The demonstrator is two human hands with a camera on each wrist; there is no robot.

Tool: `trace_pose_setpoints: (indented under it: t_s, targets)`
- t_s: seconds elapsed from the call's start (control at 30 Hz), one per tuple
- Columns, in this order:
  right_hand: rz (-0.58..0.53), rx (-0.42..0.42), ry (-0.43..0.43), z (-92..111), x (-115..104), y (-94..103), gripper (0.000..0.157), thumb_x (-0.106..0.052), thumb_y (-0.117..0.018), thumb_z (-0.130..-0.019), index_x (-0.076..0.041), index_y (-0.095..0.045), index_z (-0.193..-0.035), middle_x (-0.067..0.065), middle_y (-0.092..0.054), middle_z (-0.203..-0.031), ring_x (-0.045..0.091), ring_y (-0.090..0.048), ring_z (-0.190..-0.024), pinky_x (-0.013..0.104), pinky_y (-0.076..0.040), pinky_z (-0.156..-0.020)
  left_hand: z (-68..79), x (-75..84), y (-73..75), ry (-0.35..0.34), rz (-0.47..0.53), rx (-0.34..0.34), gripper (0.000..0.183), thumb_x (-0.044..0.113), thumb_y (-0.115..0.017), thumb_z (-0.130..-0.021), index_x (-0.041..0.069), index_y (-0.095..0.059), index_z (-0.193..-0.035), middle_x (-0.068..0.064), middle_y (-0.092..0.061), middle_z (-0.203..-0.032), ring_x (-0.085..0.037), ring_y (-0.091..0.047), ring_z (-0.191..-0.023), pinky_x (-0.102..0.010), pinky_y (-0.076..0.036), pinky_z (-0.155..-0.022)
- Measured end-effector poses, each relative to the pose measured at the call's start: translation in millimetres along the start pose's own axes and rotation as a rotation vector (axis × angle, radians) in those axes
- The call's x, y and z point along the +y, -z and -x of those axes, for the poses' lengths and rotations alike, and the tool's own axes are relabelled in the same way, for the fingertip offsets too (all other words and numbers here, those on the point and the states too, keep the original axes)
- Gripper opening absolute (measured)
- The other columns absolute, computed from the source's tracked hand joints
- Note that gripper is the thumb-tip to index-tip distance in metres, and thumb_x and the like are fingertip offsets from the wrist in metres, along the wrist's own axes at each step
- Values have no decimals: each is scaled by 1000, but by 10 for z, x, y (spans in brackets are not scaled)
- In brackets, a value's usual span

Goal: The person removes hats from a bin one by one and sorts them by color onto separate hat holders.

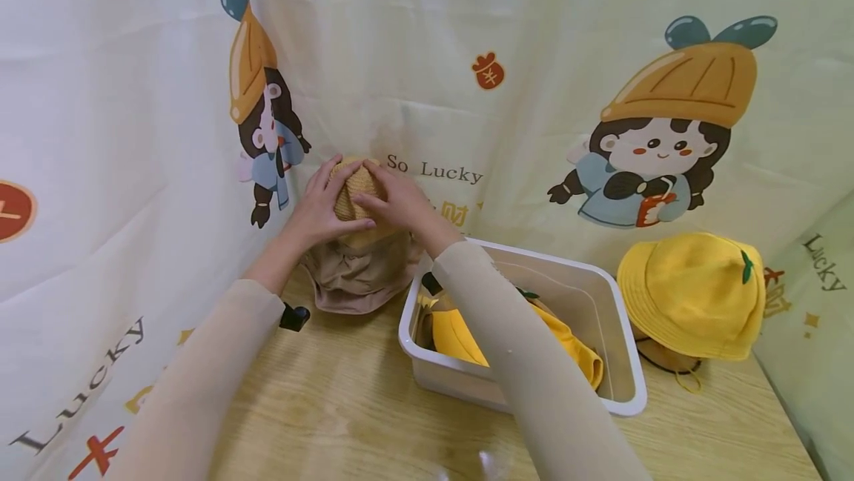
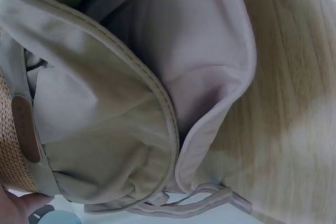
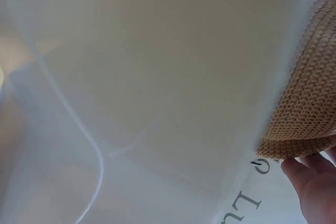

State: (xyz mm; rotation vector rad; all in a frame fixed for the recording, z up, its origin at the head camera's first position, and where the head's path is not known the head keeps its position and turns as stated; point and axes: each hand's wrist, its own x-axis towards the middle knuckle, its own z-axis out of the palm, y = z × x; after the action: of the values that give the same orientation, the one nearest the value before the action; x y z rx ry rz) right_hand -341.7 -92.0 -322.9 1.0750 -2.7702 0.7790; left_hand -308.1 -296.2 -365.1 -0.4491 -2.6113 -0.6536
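A sun hat with a woven tan crown [image 1: 348,203] and a beige cloth brim [image 1: 353,262] stands in the back left corner. My left hand [image 1: 316,207] cups the crown from the left, fingers over its top and thumb across the front. From the right, my right hand [image 1: 400,196] holds the crown too, its fingertips close to the left ones. In the left wrist view a brown label [image 2: 26,128] shows on the hat's band, and a mauve brim [image 2: 210,87] spreads out beneath the beige one. The right wrist view shows fingers [image 3: 298,174] at the edge of the weave.
A white plastic tub [image 1: 630,381] stands right of the hat, with yellow cloth hats [image 1: 457,333] inside, under my right forearm. Farther right, a yellow bucket hat [image 1: 694,292] with a green sprout sits on a brown support. Printed curtains [image 1: 534,7] hang behind the wooden table [image 1: 347,399].
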Motion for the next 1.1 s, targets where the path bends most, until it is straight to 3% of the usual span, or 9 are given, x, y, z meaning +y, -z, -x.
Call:
trace_pose_setpoints:
  t_s: [0.3, 0.43, 0.7, 0.83, 0.97, 1.1]
  targets:
    - [34, -45, 7, 23, -2, 16, 87, -60, -58, -93, -29, -14, -162, 11, -20, -166, 33, -29, -148, 48, -30, -118, 48, -60, -28, 16, -38, -6, 128, 69, -82, -63, 42, -3, -159, -1, 4, -168, -40, -11, -151, -70, -31, -108]
    - [30, -60, 4, 7, 29, -6, 89, -62, -58, -93, -30, -12, -162, 8, -17, -167, 32, -27, -149, 47, -29, -118, 46, -116, -54, 14, -6, -13, 128, 62, -87, -63, 41, -5, -160, 0, 1, -168, -41, -13, -150, -70, -32, -107]
    - [25, -71, 23, 17, 86, -25, 91, -58, -63, -91, -31, -13, -161, 6, -17, -167, 31, -25, -150, 46, -28, -119, 121, -278, -123, -53, 47, 18, 132, 51, -94, -59, 30, -12, -161, -7, -8, -168, -38, -15, -151, -67, -28, -111]
    - [44, -72, 9, 33, 74, -39, 92, -58, -63, -90, -33, -12, -161, 5, -16, -167, 32, -25, -150, 46, -29, -119, 165, -269, -114, -69, -36, 48, 132, 56, -92, -59, 30, -13, -161, -9, -7, -168, -40, -13, -151, -69, -32, -108]
    - [66, -62, 12, 56, 44, -6, 92, -60, -63, -89, -29, -15, -161, 6, -18, -167, 30, -29, -149, 45, -31, -118, 165, -182, -68, -159, -152, 84, 132, 65, -88, -57, 28, -15, -161, -14, -9, -167, -43, -10, -151, -69, -33, -107]
    - [90, -67, 28, 66, -7, 45, 92, -60, -63, -89, -25, -17, -161, 7, -20, -166, 32, -34, -146, 45, -33, -116, 139, -93, -49, -225, -210, 76, 132, 70, -83, -59, 27, -13, -161, -18, -8, -167, -44, -7, -152, -68, -29, -111]
